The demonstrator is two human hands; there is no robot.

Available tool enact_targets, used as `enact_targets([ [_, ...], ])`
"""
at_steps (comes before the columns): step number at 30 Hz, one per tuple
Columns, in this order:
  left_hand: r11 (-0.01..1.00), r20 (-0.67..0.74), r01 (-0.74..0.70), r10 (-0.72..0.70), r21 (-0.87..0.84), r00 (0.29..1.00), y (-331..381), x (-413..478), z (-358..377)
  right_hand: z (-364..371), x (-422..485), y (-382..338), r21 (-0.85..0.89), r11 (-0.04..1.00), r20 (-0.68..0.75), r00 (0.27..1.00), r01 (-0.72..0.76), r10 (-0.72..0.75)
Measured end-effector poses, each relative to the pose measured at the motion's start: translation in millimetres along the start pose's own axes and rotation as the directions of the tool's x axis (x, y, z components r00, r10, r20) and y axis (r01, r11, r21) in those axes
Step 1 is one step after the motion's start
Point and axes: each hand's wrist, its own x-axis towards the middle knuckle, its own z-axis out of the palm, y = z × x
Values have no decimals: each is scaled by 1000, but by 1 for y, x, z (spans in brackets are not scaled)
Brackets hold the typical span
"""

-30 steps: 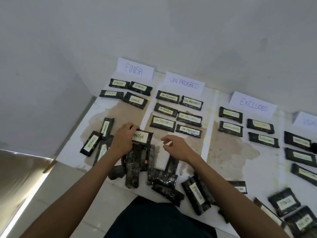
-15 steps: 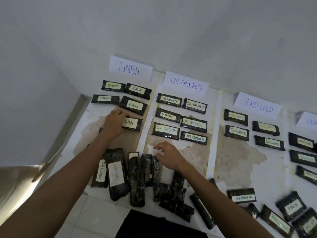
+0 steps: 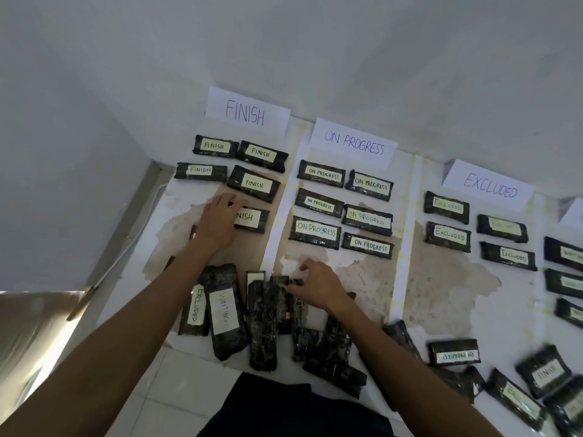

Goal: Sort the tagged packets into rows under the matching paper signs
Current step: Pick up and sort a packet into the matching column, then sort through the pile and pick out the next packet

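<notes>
Laying the left hand (image 3: 219,224) flat, unclenched, on the FINISH packet (image 3: 253,218) just brought from the pile (image 3: 265,313) under the right hand (image 3: 318,288) (grasp unclear), making five below the FINISH sign (image 3: 247,112).

Stained floor (image 3: 441,279) — black packets (image 3: 318,232), signs (image 3: 248,112)

FINISH sign (image 3: 247,112), ON PROGRESS sign (image 3: 354,143), EXCLUDED sign (image 3: 490,185), WAITING packet (image 3: 224,310), EXCLUDED packet (image 3: 195,307)

Dim, even indoor light; a bright patch glared on the floor (image 3: 47,348) at lower left. Wide-angle distortion bowed the edges; far-right packet labels (image 3: 571,254) were blurred.
</notes>
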Motion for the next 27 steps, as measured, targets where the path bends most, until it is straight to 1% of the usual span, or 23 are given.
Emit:
enact_targets([
  [2,999,-17,3,-4,-52,1000,15,-14,0,8,-6,-4,-18,999,54,998,-29,30],
  [6,985,-47,-68,62,-156,997,52,-59,12,17,-12,-9,-36,996,-10,997,-77,77],
  [7,975,-62,-65,53,-213,997,60,-71,16,18,-13,-10,-19,996,-22,996,-82,81],
  [9,925,-80,-19,-12,-379,997,78,-96,21,14,-16,-10,72,994,-30,996,-82,85],
  [11,866,-65,20,-60,-500,996,95,-119,21,1,-22,-7,258,963,-13,996,-83,89],
  [13,807,8,70,-81,-586,997,112,-138,19,-17,-30,-1,484,870,32,996,-87,82],
  [14,783,49,95,-83,-614,995,120,-146,19,-24,-34,3,595,798,60,996,-92,70],
  [16,750,113,135,-81,-647,990,130,-156,20,-37,-42,12,780,618,106,994,-95,19],
  [18,749,124,126,-59,-651,990,136,-162,24,-43,-48,21,875,475,122,992,-94,-29],
  [19,757,118,116,-52,-644,992,139,-162,24,-45,-51,26,899,428,124,991,-94,-42],
  [21,767,108,106,-48,-633,993,144,-161,23,-46,-54,32,926,366,116,992,-88,-55],
  [22,766,102,101,-46,-634,994,146,-159,22,-47,-56,35,929,363,105,993,-77,-58],
  [23,770,96,91,-39,-632,995,147,-157,21,-47,-57,39,916,397,84,995,-54,-59],
  [24,780,96,78,-23,-621,995,148,-155,20,-49,-60,42,867,498,37,997,0,-65],
  [25,797,93,55,2,-602,996,149,-153,20,-51,-61,46,761,644,-28,996,76,-84],
  [26,817,91,27,31,-576,995,149,-151,20,-53,-63,50,599,785,-88,988,155,-128],
  [27,837,90,1,57,-547,994,150,-149,21,-56,-65,53,412,882,-128,972,231,-195],
])
